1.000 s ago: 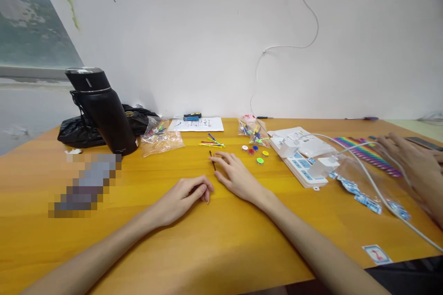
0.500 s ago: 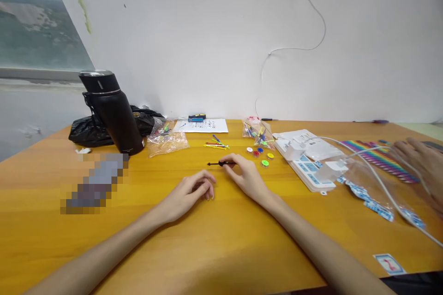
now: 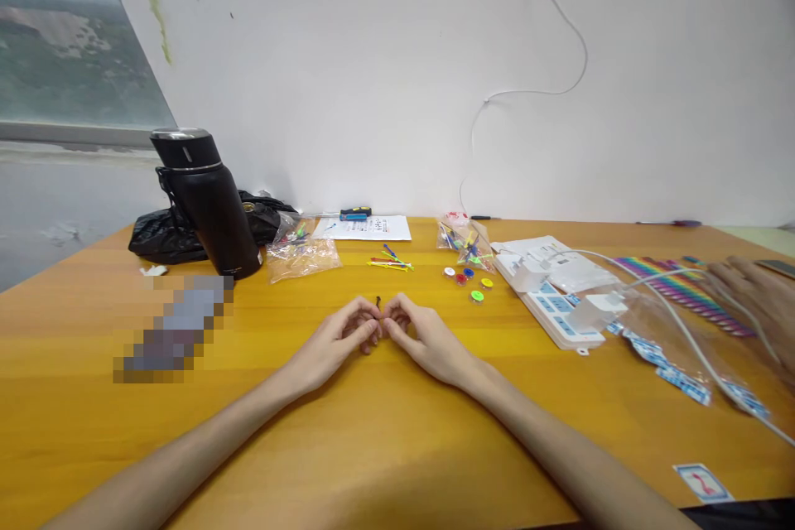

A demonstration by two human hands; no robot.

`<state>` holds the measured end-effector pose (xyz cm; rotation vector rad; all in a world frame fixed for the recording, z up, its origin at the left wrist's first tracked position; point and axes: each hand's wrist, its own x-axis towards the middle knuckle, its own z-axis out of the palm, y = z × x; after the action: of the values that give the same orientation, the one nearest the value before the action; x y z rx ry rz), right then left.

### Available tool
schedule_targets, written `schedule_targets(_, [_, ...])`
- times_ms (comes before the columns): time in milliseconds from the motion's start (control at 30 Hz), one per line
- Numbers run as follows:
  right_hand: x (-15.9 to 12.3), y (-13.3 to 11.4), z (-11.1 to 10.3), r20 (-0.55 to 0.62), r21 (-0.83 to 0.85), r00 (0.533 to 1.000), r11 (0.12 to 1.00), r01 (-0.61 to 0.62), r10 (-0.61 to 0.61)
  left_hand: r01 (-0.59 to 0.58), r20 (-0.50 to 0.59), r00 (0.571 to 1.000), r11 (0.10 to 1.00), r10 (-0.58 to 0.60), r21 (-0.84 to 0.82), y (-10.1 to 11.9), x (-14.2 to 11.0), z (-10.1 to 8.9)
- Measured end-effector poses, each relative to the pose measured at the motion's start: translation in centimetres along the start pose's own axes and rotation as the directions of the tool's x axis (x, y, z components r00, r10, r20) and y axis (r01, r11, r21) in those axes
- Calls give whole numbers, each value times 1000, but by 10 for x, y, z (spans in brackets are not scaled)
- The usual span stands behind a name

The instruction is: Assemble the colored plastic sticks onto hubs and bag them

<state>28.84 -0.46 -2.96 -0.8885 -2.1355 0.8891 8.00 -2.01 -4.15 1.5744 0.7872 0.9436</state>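
Note:
My left hand [image 3: 344,334] and my right hand [image 3: 422,335] meet fingertip to fingertip above the middle of the table. Both are closed in a pinch on a small black stick [image 3: 378,301], whose upper end shows between them; its lower part is hidden by my fingers. Just beyond lie several thin coloured sticks [image 3: 390,262] in a loose heap. To the right of these are small round pieces in white, red, blue, yellow and green, the green disc [image 3: 477,296] being nearest my right hand.
A black flask [image 3: 214,211] stands at the left before a black plastic bag [image 3: 165,238]. Clear bags of parts [image 3: 465,240] and a paper sheet [image 3: 373,228] lie behind. At right are a power strip [image 3: 556,315], cables, rainbow-coloured strips [image 3: 689,290] and another person's hand [image 3: 754,290].
My right hand took up the black stick from the table and brought it back to my left hand. My left fingers have closed in on it. The view has turned slightly left.

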Motion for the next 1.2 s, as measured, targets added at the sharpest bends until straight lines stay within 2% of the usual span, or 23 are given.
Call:
schedule_targets(133, [0, 3, -1, -36, -34, 999, 999, 1, -2, -5, -15, 1000, 991, 7, 130, 6, -4, 3])
schedule_targets(233, [0, 2, -2, -22, -106, 998, 993, 55, -57, -41, 10, 999, 959, 40, 279, 14, -9, 5])
schedule_targets(367, [0, 0, -5, -19, -143, 995, 985, 97, -101, -111, 38, 994, 935, 104, 335, 21, -12, 6])
schedule_targets(500, [0, 1, -6, -68, -166, 994, 983, 79, -91, -110, 25, 994, 950, 107, 293, 19, -12, 6])
schedule_targets(667, [-2, 0, -6, -137, -115, 985, 989, 88, -104, -61, -88, 994, 993, 70, 101, 9, -7, 4])
schedule_targets(733, [-3, -3, -5, -126, -125, 980, 983, 136, -152, -29, -71, 997, 999, 32, 42, 6, -5, 2])
schedule_targets(833, [-5, -10, -5, -48, -176, 974, 961, 211, -223, 10, 3, 1000, 1000, -10, -8, 4, -2, 0])
schedule_targets(933, [-6, -15, -5, 7, -188, 967, 949, 252, -255, 1, 30, 1000, 1000, 0, -24, 4, -2, -1])
schedule_targets(1200, [-6, -17, -5, 20, -212, 958, 935, 285, -287, 11, 26, 1000, 998, -12, 57, 9, -3, -3])
